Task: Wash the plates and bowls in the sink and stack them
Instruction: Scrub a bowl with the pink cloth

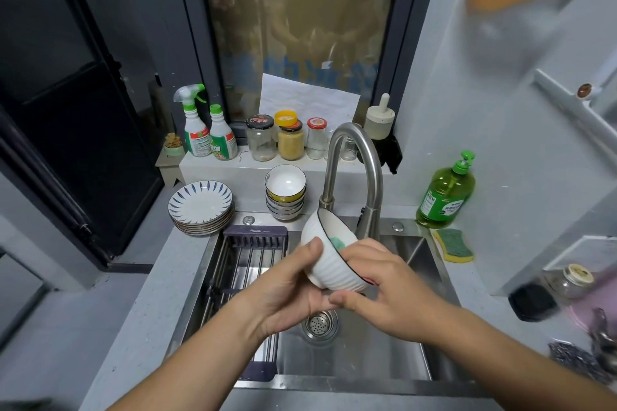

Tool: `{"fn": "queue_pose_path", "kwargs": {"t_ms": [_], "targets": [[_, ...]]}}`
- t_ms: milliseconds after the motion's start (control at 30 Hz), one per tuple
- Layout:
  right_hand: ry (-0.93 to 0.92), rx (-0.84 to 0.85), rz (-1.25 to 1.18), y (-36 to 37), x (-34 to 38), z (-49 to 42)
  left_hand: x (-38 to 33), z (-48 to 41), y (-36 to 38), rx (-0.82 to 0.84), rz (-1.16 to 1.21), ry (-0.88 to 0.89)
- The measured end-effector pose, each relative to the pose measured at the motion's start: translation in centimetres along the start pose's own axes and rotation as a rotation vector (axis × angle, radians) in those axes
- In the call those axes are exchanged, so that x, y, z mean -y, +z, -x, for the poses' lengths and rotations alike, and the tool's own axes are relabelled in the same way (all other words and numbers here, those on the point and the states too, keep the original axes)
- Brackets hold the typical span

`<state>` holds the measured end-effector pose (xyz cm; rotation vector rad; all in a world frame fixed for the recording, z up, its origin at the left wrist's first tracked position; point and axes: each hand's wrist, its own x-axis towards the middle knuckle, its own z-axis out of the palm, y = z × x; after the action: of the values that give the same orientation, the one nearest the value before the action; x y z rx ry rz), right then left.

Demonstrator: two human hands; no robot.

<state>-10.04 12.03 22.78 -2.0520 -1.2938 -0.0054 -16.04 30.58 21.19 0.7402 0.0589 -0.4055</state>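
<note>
White bowl (334, 265) gripped by left hand (288, 292) over sink (367, 360); rim pinched by right hand (384, 284), green scrubber (337, 242) pressed under its fingers. Beyond fingertips, plate stack (200, 207) and bowl stack (285, 193) already stacked. Probably last piece: rinse and stacking left.

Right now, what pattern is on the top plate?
Top plate: white with dark blue leaf-like strokes radiating round the rim, seen best in the head view.

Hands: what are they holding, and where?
The left hand grips the white bowl by its outer wall; the right hand pinches its rim, fingers inside.
</note>
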Motion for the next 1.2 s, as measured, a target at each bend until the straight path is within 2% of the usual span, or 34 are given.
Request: {"fn": "queue_pose_path", "kwargs": {"t_ms": [100,267,333,400,500,567,667,800,900,1067,1200], "targets": [[-0.117,-0.012,0.046,-0.4,0.3,-0.3,-0.3,0.2,-0.2,-0.034,0.031,-0.024],[-0.174,-0.01,0.057,-1.0,0.1,-0.9,-0.4,0.0,-0.7,0.058,0.108,-0.258],[-0.148,-0.027,0.052,-0.6,-0.2,-0.7,-0.4,0.1,-0.2,0.11,0.099,-0.22],[-0.072,-0.073,0.008,-0.1,-0.4,-0.3,-0.3,0.1,0.2,0.134,0.079,-0.109],[0.011,-0.156,-0.006,0.3,-0.6,-0.1,0.3,0.0,0.0,0.064,0.001,0.045],[0.034,-0.159,0.003,0.5,-0.5,-0.2,0.5,-0.1,0.0,-0.045,-0.075,0.089],[0.084,-0.12,0.003,0.4,0.0,-0.3,0.2,-0.1,0.1,-0.128,-0.143,0.067],[0.053,-0.103,-0.013,-0.3,0.6,-0.6,-0.5,0.0,0.1,-0.032,-0.04,-0.076],[0.1,-0.085,-0.056,-0.3,0.9,-0.6,0.0,0.1,-0.3,0.004,0.017,-0.162],[0.068,-0.057,-0.023,0.5,1.1,0.2,0.6,0.5,-0.1,-0.033,-0.014,-0.059],[-0.024,0.052,0.064,-0.5,0.8,0.0,0.3,0.9,-0.3,-0.055,-0.024,-0.049]]}}
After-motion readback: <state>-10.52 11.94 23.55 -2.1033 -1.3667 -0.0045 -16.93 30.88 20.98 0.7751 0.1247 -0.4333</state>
